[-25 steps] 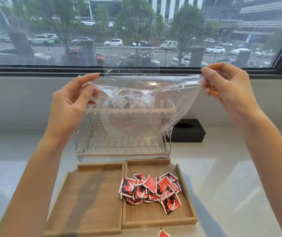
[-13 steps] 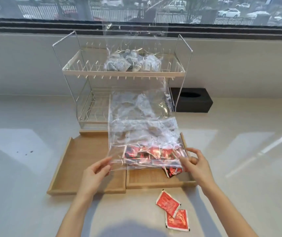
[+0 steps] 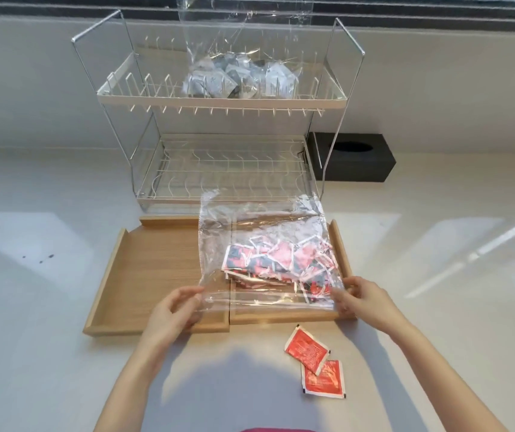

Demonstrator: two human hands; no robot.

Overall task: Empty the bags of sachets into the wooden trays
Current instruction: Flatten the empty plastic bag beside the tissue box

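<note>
Over the right wooden tray, an empty clear bag lies spread across the heap of red sachets. The left hand pinches the bag's near left corner; the right hand pinches its near right corner. The left tray is bare. A second bag, holding grey sachets, sits on the upper shelf of the wire rack. Two red sachets lie loose on the table, near side of the trays.

Judgement: to finish this step well, the bag should be lifted clear without dragging sachets over the low tray rim, then put aside; the two strays need collecting into the right tray. The grey bag comes next, for the left tray.

Change from half a second earlier: the bag is lower and flatter on the heap, and the hands sit slightly wider at its corners. One second earlier it was held up at window height.
</note>
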